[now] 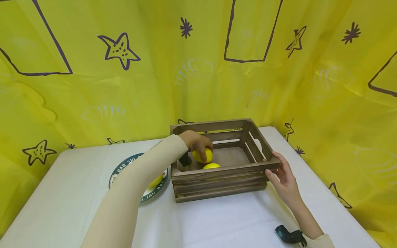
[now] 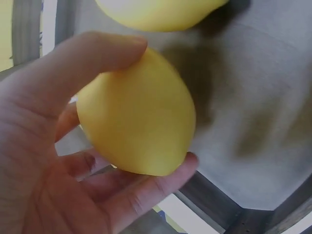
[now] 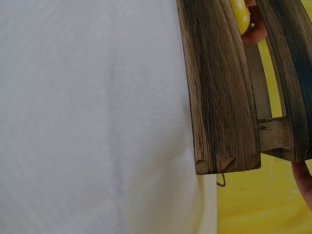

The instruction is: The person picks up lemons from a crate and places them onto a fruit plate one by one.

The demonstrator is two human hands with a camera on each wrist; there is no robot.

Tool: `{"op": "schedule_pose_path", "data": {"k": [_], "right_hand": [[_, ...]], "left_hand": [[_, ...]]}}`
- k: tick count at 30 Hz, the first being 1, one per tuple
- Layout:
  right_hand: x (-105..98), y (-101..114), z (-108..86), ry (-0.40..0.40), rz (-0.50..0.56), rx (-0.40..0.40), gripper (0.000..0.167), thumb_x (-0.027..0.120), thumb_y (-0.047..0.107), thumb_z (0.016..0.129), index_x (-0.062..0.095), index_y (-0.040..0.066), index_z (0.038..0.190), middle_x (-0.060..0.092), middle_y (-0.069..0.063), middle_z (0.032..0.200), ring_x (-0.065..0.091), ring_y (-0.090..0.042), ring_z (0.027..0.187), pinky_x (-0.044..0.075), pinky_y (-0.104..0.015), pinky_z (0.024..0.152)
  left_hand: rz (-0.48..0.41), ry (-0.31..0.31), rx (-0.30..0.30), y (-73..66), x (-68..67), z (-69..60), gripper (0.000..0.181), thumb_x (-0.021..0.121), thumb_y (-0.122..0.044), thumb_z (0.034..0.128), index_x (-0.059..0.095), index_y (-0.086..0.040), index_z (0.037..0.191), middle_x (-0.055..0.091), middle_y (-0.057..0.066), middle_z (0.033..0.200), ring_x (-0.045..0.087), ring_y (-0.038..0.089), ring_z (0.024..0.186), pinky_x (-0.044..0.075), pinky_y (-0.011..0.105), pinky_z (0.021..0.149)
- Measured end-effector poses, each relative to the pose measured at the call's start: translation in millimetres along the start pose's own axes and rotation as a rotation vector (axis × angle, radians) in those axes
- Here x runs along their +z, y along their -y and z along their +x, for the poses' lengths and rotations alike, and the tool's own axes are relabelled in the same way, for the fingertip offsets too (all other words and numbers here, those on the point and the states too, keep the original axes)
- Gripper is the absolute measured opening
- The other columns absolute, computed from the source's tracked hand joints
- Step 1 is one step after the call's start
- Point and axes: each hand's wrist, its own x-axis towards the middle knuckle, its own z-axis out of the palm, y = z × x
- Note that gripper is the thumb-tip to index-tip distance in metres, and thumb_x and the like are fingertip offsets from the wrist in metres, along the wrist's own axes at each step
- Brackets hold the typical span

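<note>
A brown wooden crate (image 1: 220, 175) with slatted sides stands on the white table. Inside its left part, my left hand (image 1: 198, 141) grips a yellow lemon-like fruit (image 1: 203, 156); in the left wrist view the thumb lies over the fruit (image 2: 139, 114) and the fingers curl under it. A second yellow fruit (image 1: 212, 166) rests on the crate floor near the front wall, at the top edge of the left wrist view. My right hand (image 1: 285, 182) holds the crate's front right corner, thumb at the front and fingers on the right side. Only a fingertip shows in the right wrist view.
Left of the crate, a plate (image 1: 151, 196) with a dark green lettered rim holds something yellow, partly hidden by my left sleeve (image 1: 124, 193). A yellow curtain (image 1: 155, 86) with drawn stars hangs behind and right of the table (image 1: 77, 179).
</note>
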Motion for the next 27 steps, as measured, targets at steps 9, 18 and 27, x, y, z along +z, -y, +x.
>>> {"op": "schedule_pose_path", "data": {"k": [9,18,27], "right_hand": [[-0.8,-1.6,-0.7,0.014,0.001,-0.017,0.065,0.050,-0.023,0.088,0.027,-0.007,0.147,0.059,0.004,0.128,0.054,-0.003,0.120,0.042,-0.013,0.094],[-0.1,-2.0,0.1,-0.009,0.051,-0.041,0.069,0.048,-0.028,0.084,0.031,-0.006,0.147,0.058,-0.003,0.129,0.055,-0.005,0.119,0.042,-0.014,0.094],[1.4,-2.5,-0.8,0.005,0.050,-0.036,0.068,0.049,-0.027,0.085,0.029,-0.007,0.147,0.054,0.003,0.133,0.054,-0.004,0.121,0.041,-0.014,0.094]], "left_hand": [[-0.074,-0.047,-0.007,-1.7,-3.3,-0.9,0.061,0.070,-0.024,0.0853,0.047,-0.010,0.140,0.045,0.013,0.136,0.056,0.025,0.109,0.059,0.039,0.078],[-0.051,-0.103,0.122,-6.8,-7.4,-1.2,0.058,0.068,-0.023,0.0858,0.049,-0.010,0.139,0.049,0.014,0.132,0.058,0.022,0.100,0.058,0.038,0.077],[0.001,-0.198,0.247,-2.4,-9.0,-3.9,0.058,0.066,-0.023,0.0869,0.049,-0.009,0.140,0.050,0.011,0.132,0.049,0.021,0.106,0.049,0.026,0.083]]}}
